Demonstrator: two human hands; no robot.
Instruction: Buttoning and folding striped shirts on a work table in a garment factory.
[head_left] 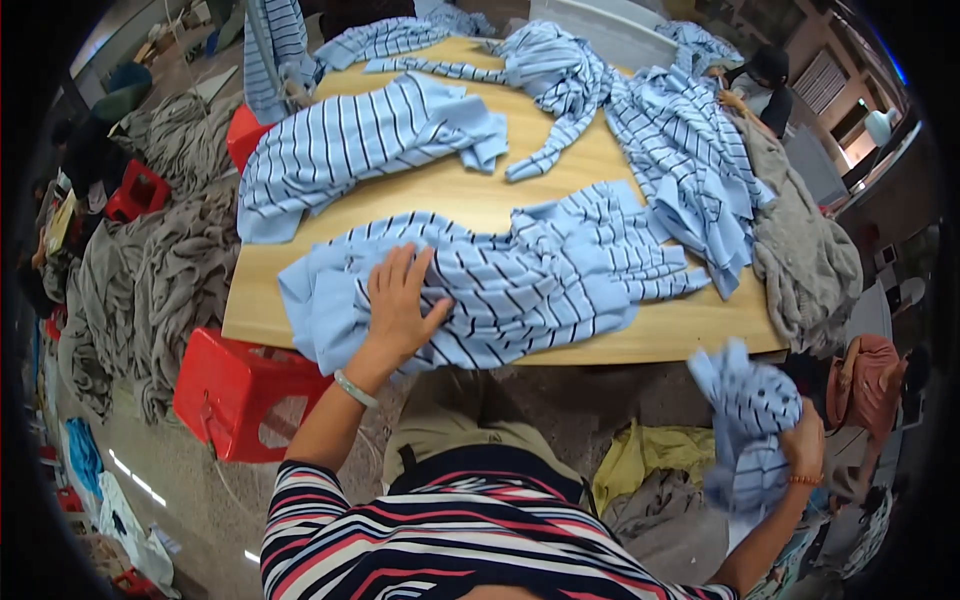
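Note:
On the near part of the wooden table lies a light blue knit garment with dark stripes, spread out and rumpled. My left hand rests flat on its left part, fingers apart. Off the table's right front corner, my right hand is closed on a bunched striped garment of the same blue knit, which hangs and is partly blurred. Another striped garment lies folded over just beyond my left hand.
More striped garments are heaped at the table's far and right sides. A grey knit hangs over the right edge. Red stools and grey piles stand left. Yellow cloth lies below. A person is at the far right.

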